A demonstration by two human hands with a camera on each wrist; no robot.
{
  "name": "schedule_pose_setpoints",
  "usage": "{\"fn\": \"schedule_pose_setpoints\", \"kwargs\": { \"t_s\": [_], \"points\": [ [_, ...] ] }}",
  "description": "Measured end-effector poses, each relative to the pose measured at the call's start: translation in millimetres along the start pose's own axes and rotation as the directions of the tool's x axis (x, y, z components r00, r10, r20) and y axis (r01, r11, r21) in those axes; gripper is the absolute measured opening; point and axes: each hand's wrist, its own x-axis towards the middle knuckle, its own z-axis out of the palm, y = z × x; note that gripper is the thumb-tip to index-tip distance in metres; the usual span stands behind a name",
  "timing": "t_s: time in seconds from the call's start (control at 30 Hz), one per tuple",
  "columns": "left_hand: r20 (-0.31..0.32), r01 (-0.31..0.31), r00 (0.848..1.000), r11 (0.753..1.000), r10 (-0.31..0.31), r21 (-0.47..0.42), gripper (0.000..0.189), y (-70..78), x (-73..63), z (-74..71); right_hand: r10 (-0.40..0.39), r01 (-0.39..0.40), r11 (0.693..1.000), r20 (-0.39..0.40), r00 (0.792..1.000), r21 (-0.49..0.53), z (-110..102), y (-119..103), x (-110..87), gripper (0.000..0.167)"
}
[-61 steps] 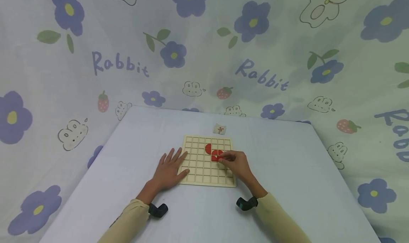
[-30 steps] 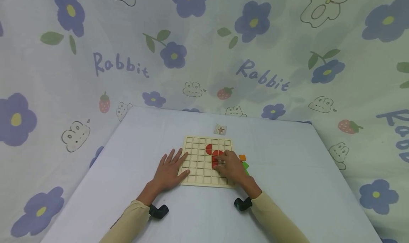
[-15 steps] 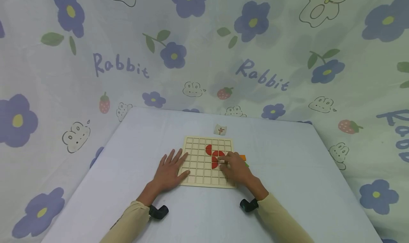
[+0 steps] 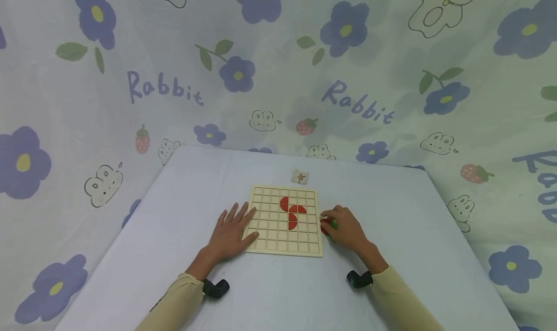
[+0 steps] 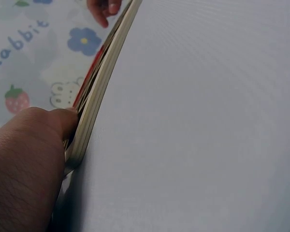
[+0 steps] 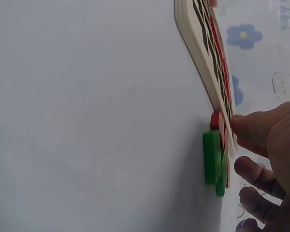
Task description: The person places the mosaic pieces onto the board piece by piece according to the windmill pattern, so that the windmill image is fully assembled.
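We saw that the right hand [image 4: 345,228] had moved off the wooden board [image 4: 270,234] since half a second before, out past its right edge. The left hand [image 4: 232,234] lay flat, fingers spread wide, resting on the board's left edge and gripping nothing. Right of that hand, three red half-round pieces [image 4: 292,221] sat on the board, between both hands. Farther off than both hands lay a little picture card [image 4: 300,176]. By the right hand's bent fingers were a loose red piece [image 6: 216,121] and green pieces [image 6: 211,157]; we couldn't tell if it held any.
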Motion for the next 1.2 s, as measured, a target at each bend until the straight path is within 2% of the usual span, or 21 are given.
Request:
{"fn": "schedule_pose_setpoints", "kwargs": {
  "t_s": [0.13, 0.37, 0.5, 0.6, 0.7, 0.97, 1.1, 1.2],
  "points": [
    [-0.002, -0.002, 1.000, 1.000, 0.002, 0.005, 0.074, 0.1, 0.2, 0.0, 0.030, -0.030, 0.999, 0.006, 1.000, -0.014, -3, 7, -6.0, 0.026],
    [-0.005, -0.002, 1.000, 1.000, 0.002, 0.008, 0.075, -0.5, 0.7, 0.6, 0.028, -0.028, 1.000, 0.022, 0.999, 0.011, -5, 14, -13.0, 0.023],
    [-0.005, -0.002, 1.000, 1.000, 0.002, 0.012, 0.074, 0.1, 0.1, -1.6, 0.007, -0.008, 1.000, 0.040, 0.999, 0.030, -4, 14, -12.9, 0.021],
    [-0.005, -0.005, 1.000, 1.000, 0.005, 0.012, 0.073, 1.3, -0.3, -2.7, -0.007, 0.007, 1.000, 0.064, 0.998, 0.000, -3, 12, -12.1, 0.022],
    [-0.009, -0.008, 1.000, 1.000, 0.008, 0.005, 0.073, 2.9, -0.5, -3.3, 0.010, -0.010, 1.000, 0.095, 0.995, -0.005, -5, 7, -11.7, 0.024],
    [-0.009, -0.002, 1.000, 1.000, 0.002, 0.007, 0.073, 4.4, -0.9, -4.4, 0.070, -0.086, 0.990, 0.139, 0.988, 0.109, -12, -8, -8.4, 0.013],
    [-0.009, -0.001, 1.000, 1.000, 0.001, 0.002, 0.073, 3.2, -0.9, -3.1, 0.079, -0.094, 0.978, 0.090, 0.993, 0.184, -14, -12, -5.9, 0.019],
    [-0.007, 0.003, 1.000, 1.000, -0.003, 0.002, 0.074, 2.1, -0.7, -1.2, 0.043, -0.045, 0.966, 0.013, 0.999, 0.256, -14, -15, -1.2, 0.025]
  ]
}}
